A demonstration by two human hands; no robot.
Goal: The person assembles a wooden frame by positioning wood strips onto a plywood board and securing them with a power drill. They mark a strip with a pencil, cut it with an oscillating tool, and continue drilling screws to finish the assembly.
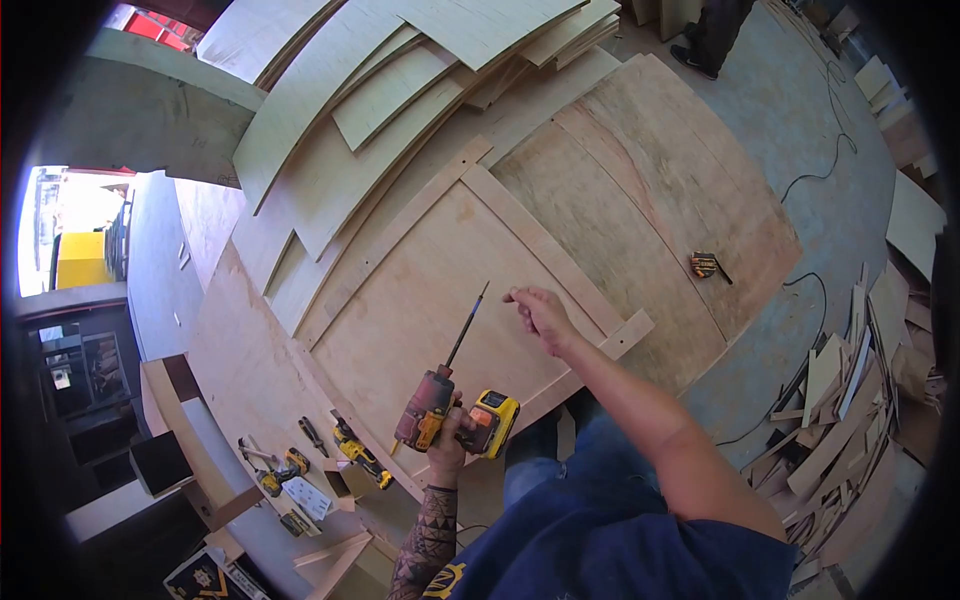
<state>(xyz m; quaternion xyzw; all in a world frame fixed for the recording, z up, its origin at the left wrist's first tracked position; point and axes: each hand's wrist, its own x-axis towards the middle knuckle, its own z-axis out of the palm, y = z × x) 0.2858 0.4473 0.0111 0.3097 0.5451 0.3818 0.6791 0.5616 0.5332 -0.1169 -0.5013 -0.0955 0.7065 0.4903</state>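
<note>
My left hand (pixel 450 440) grips a red and yellow cordless drill (pixel 440 405) with a long thin bit (pixel 468 325) that points up and away over a plywood panel (pixel 420 300). The panel is framed by narrow wooden strips (pixel 545 245). My right hand (pixel 540 312) is stretched out just right of the bit's tip, fingers pinched together; whether it holds something small I cannot tell. It hovers over the panel near the right-hand strip.
Curved plywood sheets (pixel 350 110) are stacked at the back. More power tools (pixel 320 465) lie on the board at lower left. A small yellow and black tool (pixel 705 265) lies on the large sheet to the right. Offcuts (pixel 850 400) pile up at right. A person's legs (pixel 715 35) stand at top.
</note>
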